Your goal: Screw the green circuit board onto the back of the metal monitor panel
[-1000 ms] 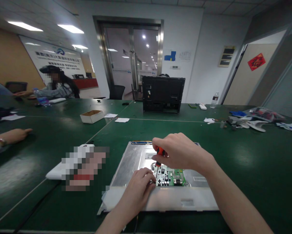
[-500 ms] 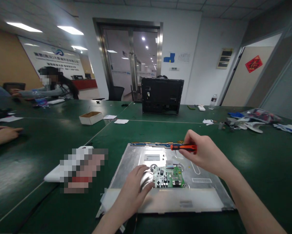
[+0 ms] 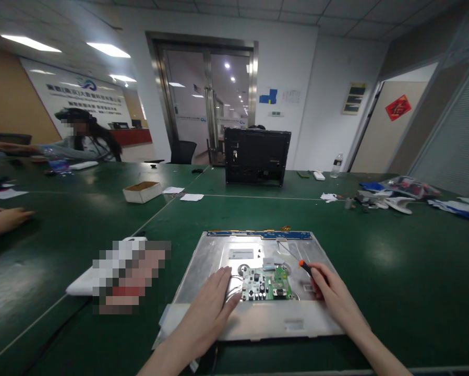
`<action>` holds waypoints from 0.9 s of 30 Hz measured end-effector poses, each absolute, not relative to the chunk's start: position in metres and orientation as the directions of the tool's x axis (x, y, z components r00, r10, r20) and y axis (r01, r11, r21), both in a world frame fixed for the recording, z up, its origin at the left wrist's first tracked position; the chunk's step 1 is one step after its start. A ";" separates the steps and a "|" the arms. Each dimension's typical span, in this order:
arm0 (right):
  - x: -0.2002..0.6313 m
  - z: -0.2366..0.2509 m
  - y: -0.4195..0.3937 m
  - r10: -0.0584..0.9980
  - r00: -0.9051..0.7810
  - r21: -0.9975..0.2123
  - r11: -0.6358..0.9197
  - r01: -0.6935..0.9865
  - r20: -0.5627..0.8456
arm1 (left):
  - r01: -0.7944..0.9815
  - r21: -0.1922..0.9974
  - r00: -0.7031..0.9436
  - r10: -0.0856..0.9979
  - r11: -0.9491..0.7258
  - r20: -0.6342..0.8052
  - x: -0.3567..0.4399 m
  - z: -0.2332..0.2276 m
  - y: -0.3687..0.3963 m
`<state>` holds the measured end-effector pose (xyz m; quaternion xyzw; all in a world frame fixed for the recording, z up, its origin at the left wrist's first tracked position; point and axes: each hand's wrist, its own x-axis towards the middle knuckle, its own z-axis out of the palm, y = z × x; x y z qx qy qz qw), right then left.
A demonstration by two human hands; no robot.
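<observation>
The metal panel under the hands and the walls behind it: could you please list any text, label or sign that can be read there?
Nothing can be read letter for letter.
Metal panel: pale labels, print too small.
Green circuit board: markings too small.
Wall banner: logo and characters, blurred.
Red diamond sign: one dark character, unclear.
Water bottle: label illegible.

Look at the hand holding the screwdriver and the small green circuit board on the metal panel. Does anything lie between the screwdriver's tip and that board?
Nothing visible does. The right hand holds the screwdriver low over the metal panel, its thin shaft pointing up-left, just right of the green circuit board. Only bare panel lies between. The left hand rests on the board's other side.
</observation>
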<state>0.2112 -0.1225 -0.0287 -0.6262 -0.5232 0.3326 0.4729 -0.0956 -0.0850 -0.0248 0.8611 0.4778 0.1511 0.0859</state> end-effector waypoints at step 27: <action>0.157 -0.036 -0.091 0.975 0.167 -0.967 0.106 0.232 0.147 | 0.894 0.294 0.334 0.940 -0.338 0.065 -0.116 0.021 -0.055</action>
